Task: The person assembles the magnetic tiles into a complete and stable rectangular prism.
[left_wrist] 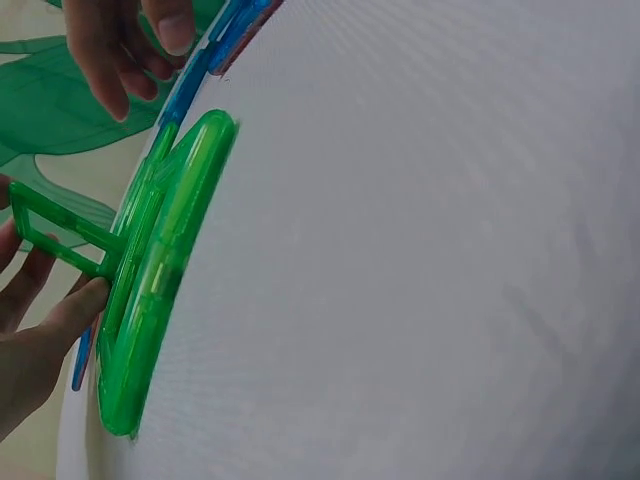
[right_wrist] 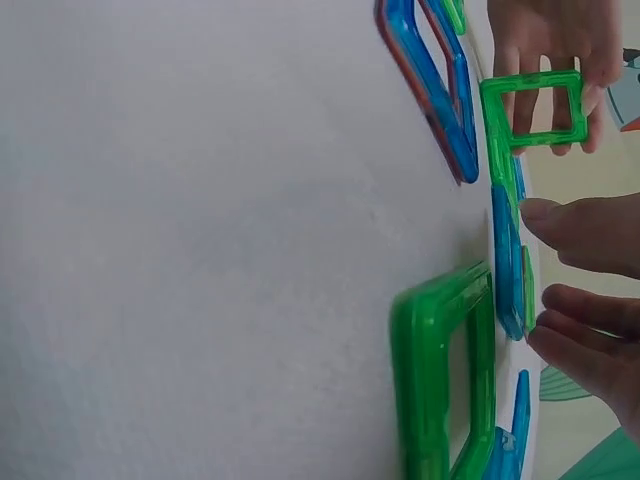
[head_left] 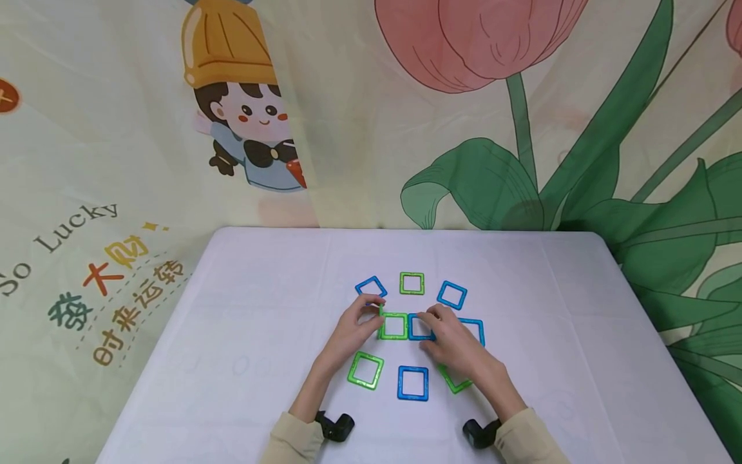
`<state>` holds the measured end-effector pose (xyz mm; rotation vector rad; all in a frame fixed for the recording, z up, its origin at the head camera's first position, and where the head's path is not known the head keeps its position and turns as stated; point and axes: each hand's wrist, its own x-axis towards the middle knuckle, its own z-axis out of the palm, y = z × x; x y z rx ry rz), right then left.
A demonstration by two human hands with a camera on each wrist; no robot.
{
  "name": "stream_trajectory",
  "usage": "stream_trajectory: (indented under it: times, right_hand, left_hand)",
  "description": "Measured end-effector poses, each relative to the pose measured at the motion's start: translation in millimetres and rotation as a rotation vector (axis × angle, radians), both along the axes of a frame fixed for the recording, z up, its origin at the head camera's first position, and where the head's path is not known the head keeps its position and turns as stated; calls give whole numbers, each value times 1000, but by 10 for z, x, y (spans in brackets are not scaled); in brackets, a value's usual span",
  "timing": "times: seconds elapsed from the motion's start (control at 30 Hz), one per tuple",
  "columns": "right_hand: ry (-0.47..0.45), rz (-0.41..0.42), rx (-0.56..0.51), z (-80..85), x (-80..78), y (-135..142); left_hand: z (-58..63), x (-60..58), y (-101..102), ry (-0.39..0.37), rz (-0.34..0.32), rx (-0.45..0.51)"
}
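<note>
1. Green square tile (right_wrist: 548, 138), open-frame plastic: stands on edge above the white tabletop (head_left: 261, 386), at the left side of the flat green tile (head_left: 394, 337).
2. Flat green tile sits side by side with the flat blue tile (head_left: 411, 327); more square frames lie around them, e.g. far green tile (head_left: 412, 292), near blue tile (head_left: 413, 397).
3. Handling, my guess from this end: light, stiff, glossy so a bit slippery; not very fragile, easily tipped. Magnetic edges likely, so could snap or twist if brought in crooked.
4. Where I'd take hold: opposite side bars or the upper bar, thumb against fingertips, lower edge left free.
5. Left hand (head_left: 353, 325): thumb and fingers bent, pinching the standing green frame; gap only about what the frame needs.
6. Right hand (head_left: 458, 341): thumb and fingers parted, straddling the flat blue tile, tips at its edges. From my feeds I can't tell whether it grips or just rests there.
</note>
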<state>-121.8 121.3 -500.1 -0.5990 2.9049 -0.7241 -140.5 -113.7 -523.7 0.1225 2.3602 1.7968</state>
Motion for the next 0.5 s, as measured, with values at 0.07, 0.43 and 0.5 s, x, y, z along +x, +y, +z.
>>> stream_trajectory:
  times: [0.07, 0.43, 0.5]
  right_hand:
    - [2, -3, -10, 9, 23, -8]
    - [1, 35, -45, 13, 152, -48]
    - [-13, 49, -38, 11, 168, -50]
  left_hand:
    - [0, -5, 3, 2, -1, -2]
    - [-13, 11, -5, 17, -18, -11]
    - [-22, 8, -4, 16, -24, -1]
